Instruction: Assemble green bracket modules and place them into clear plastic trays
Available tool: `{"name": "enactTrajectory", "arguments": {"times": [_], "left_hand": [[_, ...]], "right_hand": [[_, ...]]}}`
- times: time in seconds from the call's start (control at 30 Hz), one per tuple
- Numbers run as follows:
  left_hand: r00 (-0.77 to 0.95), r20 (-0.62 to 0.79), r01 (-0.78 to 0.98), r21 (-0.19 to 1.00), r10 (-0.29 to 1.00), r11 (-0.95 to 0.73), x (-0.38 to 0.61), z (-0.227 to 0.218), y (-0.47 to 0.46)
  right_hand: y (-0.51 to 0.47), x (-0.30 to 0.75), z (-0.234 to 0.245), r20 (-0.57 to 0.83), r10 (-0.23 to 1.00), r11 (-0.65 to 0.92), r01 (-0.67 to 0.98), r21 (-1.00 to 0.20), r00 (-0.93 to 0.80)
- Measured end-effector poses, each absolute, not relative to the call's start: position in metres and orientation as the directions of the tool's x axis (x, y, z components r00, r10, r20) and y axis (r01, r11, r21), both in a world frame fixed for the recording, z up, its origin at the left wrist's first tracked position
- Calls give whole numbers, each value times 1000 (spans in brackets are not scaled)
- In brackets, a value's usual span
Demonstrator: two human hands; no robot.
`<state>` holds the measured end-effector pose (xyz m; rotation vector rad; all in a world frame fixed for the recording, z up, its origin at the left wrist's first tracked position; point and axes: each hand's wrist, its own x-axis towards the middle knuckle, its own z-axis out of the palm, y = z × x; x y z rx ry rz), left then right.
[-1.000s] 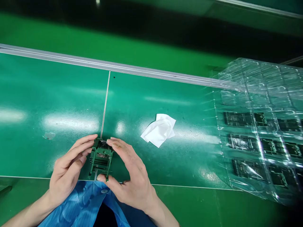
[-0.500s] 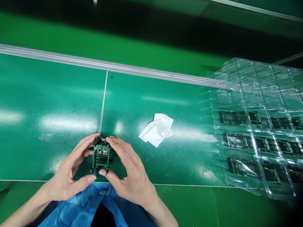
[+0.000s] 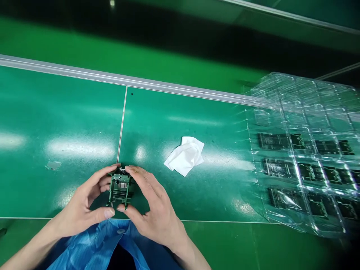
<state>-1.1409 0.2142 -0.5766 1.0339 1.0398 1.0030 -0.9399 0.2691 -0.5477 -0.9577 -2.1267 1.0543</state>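
Note:
Between my two hands, close to the front edge of the green table, is a small assembly of green circuit boards (image 3: pixel 120 189). My left hand (image 3: pixel 83 202) grips it from the left, fingertips at its far corner and thumb near its front left corner. On the other side my right hand (image 3: pixel 156 206) grips it, with fingers at the far right corner and the thumb at the front right. The fingers partly cover the assembly's sides. A folded white cloth or paper (image 3: pixel 185 155) lies on the table to the right of my hands.
Clear plastic trays (image 3: pixel 284 108) are stacked at the right, with several dark green circuit boards (image 3: pixel 278 167) in their compartments. A metal rail (image 3: pixel 168 86) runs along the table's far edge. A tiny dark bit (image 3: pixel 132 94) lies near the seam.
Both hands keep hold of the circuit board assembly, with slight shifts of the fingers at its far end. The whole view has shifted a little.

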Motion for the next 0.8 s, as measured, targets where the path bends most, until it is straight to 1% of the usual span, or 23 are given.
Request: {"name": "enactTrajectory", "arguments": {"times": [0.13, 0.27, 0.4, 0.5, 0.6, 0.7, 0.8], "left_hand": [[222, -242, -209, 934, 944, 289, -1139, -574, 217], [88, -268, -193, 940, 959, 281, -1132, -569, 223], [-15, -227, -177, 959, 974, 221, -1127, -564, 230], [-21, -187, -161, 970, 982, 181, -1128, -563, 232], [-4, -190, -135, 973, 982, 187, -1131, -567, 230], [15, -224, -123, 967, 974, 224, -1132, -572, 226], [43, -239, -141, 960, 970, 243, -1133, -574, 224]], "right_hand": [[269, -938, -549, 147, 801, 412, 356, -839, -581], [267, -933, -553, 107, 795, 377, 349, -858, -597], [268, -930, -556, -12, 817, 192, 291, -937, -576], [269, -930, -559, -71, 790, 70, 204, -976, -609], [269, -931, -562, -67, 793, 21, 136, -990, -606], [268, -932, -565, -73, 829, 5, 137, -991, -555], [267, -933, -565, -95, 839, 5, 182, -983, -535]]}}
